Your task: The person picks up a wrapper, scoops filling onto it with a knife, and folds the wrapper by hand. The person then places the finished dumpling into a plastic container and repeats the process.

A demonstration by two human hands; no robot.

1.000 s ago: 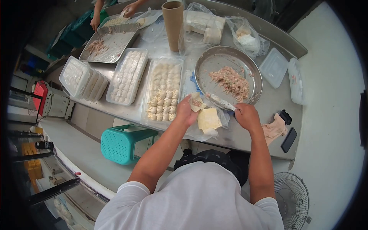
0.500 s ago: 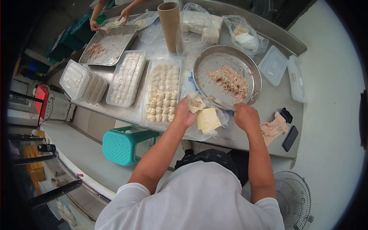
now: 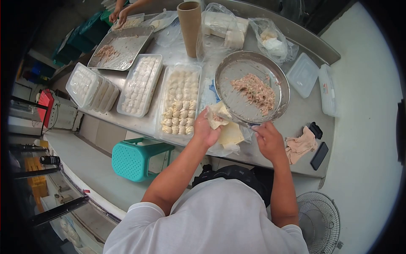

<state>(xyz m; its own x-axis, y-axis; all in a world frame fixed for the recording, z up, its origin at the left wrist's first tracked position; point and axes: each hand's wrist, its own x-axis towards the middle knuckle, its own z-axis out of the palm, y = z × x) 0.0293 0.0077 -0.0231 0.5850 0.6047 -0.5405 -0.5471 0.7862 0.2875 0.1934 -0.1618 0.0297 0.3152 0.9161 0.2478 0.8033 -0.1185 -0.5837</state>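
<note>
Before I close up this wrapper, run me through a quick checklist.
1. Wrapper held in left hand: ok.
2. Meat on that wrapper: ok, some shows; whether it is enough, cannot tell.
3. Spreader clear of the wrapper: not ok, right hand has it right up at the wrapper.
4. More meat in the pan: ok, a good heap.
5. Spare wrappers within reach: ok, close by the left hand.
6. Space among the dumplings for another: cannot tell.

No text is legible; the red marking [image 3: 325,87] on the clear container [image 3: 328,100] is too small.
</note>
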